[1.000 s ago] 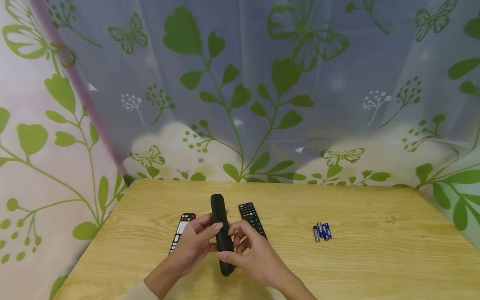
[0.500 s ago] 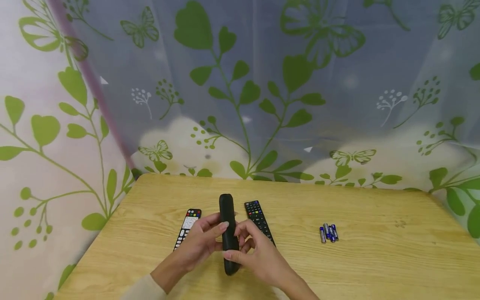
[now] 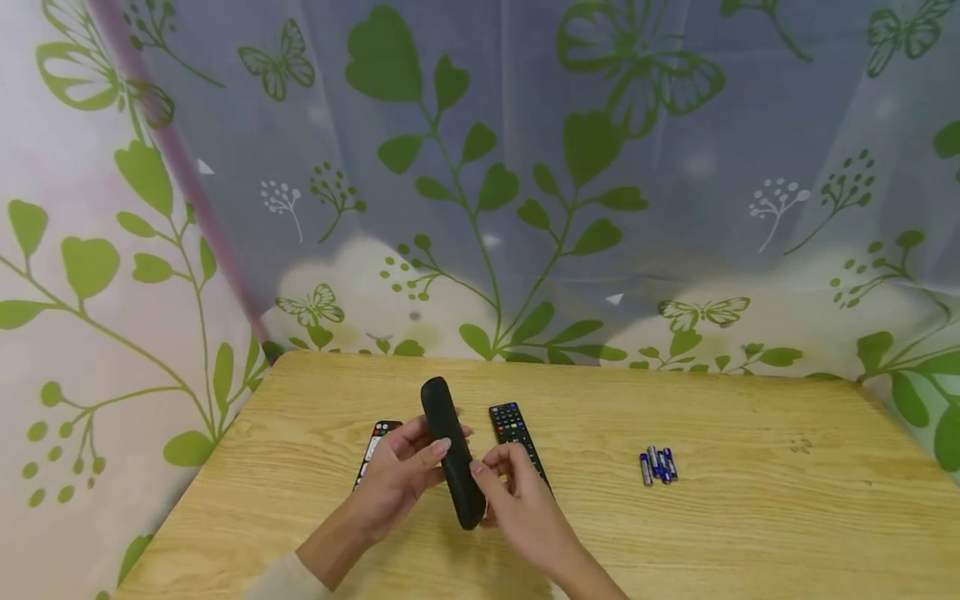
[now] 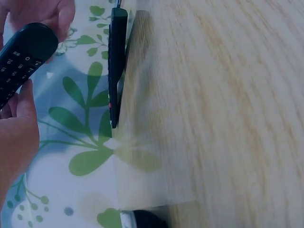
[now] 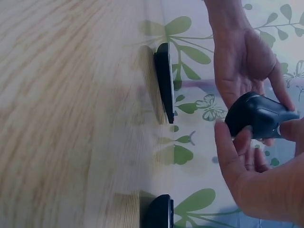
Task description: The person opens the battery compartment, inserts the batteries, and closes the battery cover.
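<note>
A black remote control (image 3: 453, 467) is held tilted above the table, its plain back towards the head camera. Number buttons cover the other face of this remote control (image 4: 21, 61), visible in the left wrist view. My left hand (image 3: 397, 475) grips it around the middle, thumb on the back. Lower down, my right hand (image 3: 525, 500) pinches its right edge, with the thumb against the back; part of the fingers is hidden in the head view. From the right wrist view, both hands touch the remote control (image 5: 256, 114).
Behind my left hand lies a remote control with white buttons (image 3: 369, 450), partly covered. A second black remote control (image 3: 517, 433) lies beyond my right hand. Several blue-and-silver batteries (image 3: 658, 465) lie to the right on the wooden table (image 3: 750, 517). A patterned curtain (image 3: 525, 208) hangs behind.
The held remote control has tipped, its far end leftwards and its near end rightwards. My right thumb has moved up from near its lower end. The view has shifted slightly.
</note>
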